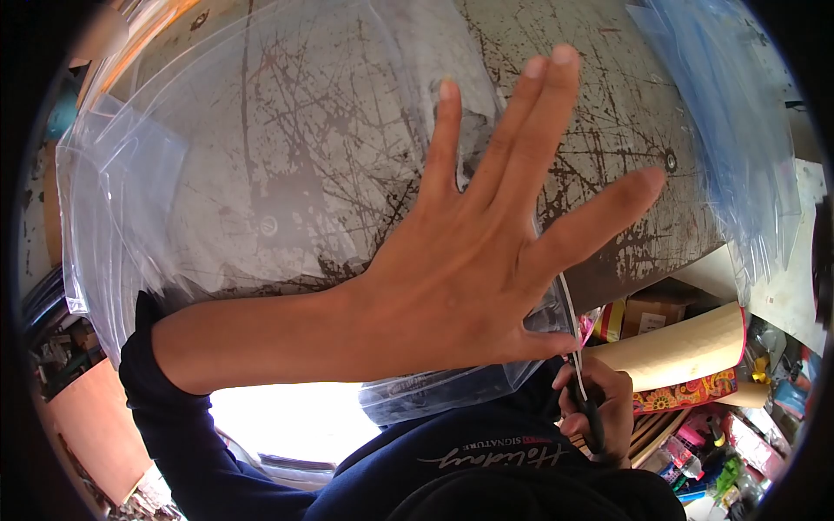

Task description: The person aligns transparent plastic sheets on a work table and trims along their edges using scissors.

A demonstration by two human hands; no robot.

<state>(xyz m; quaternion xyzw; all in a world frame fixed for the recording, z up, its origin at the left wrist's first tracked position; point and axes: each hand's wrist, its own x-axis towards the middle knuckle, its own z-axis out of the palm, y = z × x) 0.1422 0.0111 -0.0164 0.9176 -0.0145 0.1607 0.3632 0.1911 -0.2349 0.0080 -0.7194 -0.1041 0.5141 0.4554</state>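
Observation:
My left hand (pixel 460 252) is spread flat, palm down, with fingers apart, over a clear plastic sheet (pixel 382 165) on the scratched table (pixel 608 87). Its thumb tip is close beside the blades of the scissors (pixel 593 424). Low on the right, near my body, my right hand (pixel 615 399) is closed round the black scissor handles. The blades point up and away from me, beside a fold of clear plastic (pixel 443 391) that hangs over the table's near edge. Part of the blades and plastic is hidden behind my left hand.
Bluish plastic sheets (pixel 730 113) lie at the table's right side, and more folded clear plastic (pixel 130 182) is at the left. Beyond the near edge on the right are a cream-coloured roll (pixel 686 343), a patterned red-orange item (pixel 686 391) and assorted small packets (pixel 738 447).

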